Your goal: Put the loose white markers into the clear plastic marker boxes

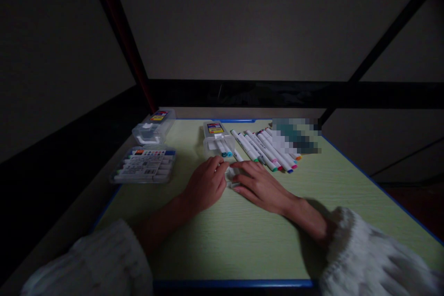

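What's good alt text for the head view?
A left hand and right hand partly cover a clear object on a pale green table. Beyond are a clear case and loose white markers; two more clear cases sit at left.

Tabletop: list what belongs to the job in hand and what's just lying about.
Likely the job:
clear plastic piece between left hand and right hand
middle case
loose markers

Apparently lying about:
back-left clear case
front-left case of markers

Glinting in clear, glossy plastic at the middle case (pixel 218 137), showing smooth white plastic on the loose markers (pixel 258 146), displaying rough, fluffy matt cloth at the sleeves (pixel 104 259), and spreading faint wood-look grain across the tabletop (pixel 239 249).
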The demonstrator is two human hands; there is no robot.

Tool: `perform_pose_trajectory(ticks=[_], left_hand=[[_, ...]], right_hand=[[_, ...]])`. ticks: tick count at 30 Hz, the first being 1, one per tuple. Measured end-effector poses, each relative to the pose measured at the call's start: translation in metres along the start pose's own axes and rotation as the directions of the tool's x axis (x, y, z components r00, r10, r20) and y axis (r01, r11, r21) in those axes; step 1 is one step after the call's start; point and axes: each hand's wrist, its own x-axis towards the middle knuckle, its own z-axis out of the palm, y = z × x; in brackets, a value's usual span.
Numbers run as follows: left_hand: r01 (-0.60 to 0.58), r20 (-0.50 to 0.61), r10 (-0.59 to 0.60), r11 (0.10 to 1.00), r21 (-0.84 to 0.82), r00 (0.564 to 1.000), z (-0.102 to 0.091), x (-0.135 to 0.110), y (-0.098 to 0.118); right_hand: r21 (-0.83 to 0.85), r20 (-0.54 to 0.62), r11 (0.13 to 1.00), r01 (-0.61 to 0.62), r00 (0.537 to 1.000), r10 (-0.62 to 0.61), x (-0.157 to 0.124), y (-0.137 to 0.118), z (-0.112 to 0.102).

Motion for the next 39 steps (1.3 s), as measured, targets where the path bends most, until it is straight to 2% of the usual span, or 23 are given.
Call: perform_pose_trajectory(ticks=[8,39], left_hand=[[0.001,0.047,-0.001,1.0,0.014,0.999,0.0008,-0.0008,0.0001],[-0.001,0.057,0.003,0.999,-0.034,0.998,0.0035,-0.0008,-0.0022]], right_hand=[[0.01,-0.007,1.0,0.018,1.0,-0.018,0.0005,0.0004,0.0007],[0.009,-0.012,1.0,0.017,1.0,-0.017,-0.0002,0.0002,-0.0005]])
